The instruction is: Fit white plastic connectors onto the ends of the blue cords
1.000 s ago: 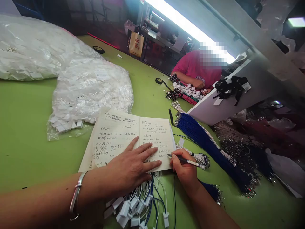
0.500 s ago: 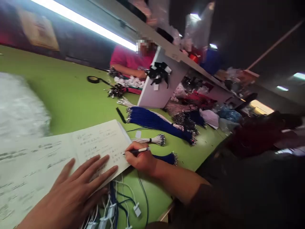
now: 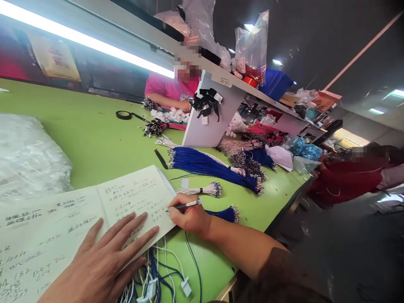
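An open notebook [image 3: 63,219] with handwritten lines lies on the green table [image 3: 94,139]. My left hand [image 3: 104,261] rests flat on its right page, fingers stretched out and apart. My right hand [image 3: 187,216] grips a pen [image 3: 186,205] whose tip touches the right page's lower edge. Under the notebook's near edge lies a bunch of white and blue cords with white tags [image 3: 158,282].
A clear bag of white pieces [image 3: 28,160] sits at the left. Blue cord bundles [image 3: 214,166], a white bundle [image 3: 202,189] and a tape roll [image 3: 123,115] lie beyond. A person in pink [image 3: 167,90] works behind a white shelf panel [image 3: 208,122]; another person [image 3: 350,176] is at right.
The view has swung to the right and tilted, so the notebook and bag now sit further left. My hands keep their places on the notebook; the pen is still at the page.
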`<action>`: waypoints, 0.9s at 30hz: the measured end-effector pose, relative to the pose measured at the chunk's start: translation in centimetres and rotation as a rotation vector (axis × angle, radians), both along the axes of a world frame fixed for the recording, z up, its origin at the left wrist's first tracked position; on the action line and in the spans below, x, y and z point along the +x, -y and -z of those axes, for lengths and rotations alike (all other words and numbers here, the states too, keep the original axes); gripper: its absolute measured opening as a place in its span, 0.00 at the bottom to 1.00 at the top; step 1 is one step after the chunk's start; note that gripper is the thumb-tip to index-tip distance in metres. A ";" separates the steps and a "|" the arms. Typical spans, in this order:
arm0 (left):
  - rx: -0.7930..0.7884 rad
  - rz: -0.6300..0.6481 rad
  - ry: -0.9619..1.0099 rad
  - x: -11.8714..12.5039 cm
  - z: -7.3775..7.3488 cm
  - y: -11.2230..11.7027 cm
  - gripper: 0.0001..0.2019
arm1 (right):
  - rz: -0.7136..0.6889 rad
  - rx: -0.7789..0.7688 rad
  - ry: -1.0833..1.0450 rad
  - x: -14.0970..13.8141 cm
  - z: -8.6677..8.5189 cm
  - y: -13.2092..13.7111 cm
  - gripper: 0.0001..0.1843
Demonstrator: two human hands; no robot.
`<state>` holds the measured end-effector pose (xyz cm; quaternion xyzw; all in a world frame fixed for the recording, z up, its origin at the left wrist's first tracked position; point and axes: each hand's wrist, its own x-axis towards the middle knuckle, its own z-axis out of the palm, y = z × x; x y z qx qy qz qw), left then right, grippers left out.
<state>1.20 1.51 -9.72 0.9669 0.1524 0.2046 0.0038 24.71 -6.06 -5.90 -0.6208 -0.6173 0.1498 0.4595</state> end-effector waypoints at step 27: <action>-0.204 -0.022 -0.080 -0.2 -2.2 1.2 0.23 | -0.019 -0.064 0.022 0.1 -0.1 0.7 0.06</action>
